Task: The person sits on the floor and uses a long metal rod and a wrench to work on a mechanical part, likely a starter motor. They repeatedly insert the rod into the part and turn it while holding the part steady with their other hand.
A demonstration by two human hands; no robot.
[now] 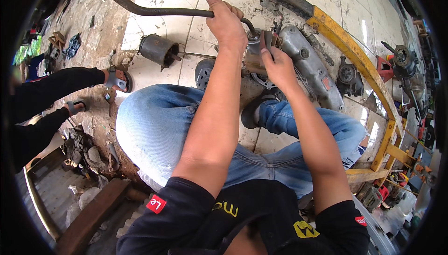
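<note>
My left hand (227, 27) is closed around a long, bent dark metal bar (158, 11), thumb along its top. The bar's short bent end meets a round silver metal part (254, 45) standing between my feet. My right hand (280, 66) pinches a flat, dark metal piece (266, 40) against the right side of that part; its exact kind is unclear. Below, partly covered by my forearms, a toothed metal ring (263, 80) and a round disc with holes (204, 72) show.
A grey ribbed cover (305, 64) lies right of my hands, inside a yellow metal frame (345, 45). An open metal cylinder (159, 50) rests on the tiles to the left. Another person's sandalled foot (117, 79) is beside my knee. A dark machine part (349, 78) sits further right.
</note>
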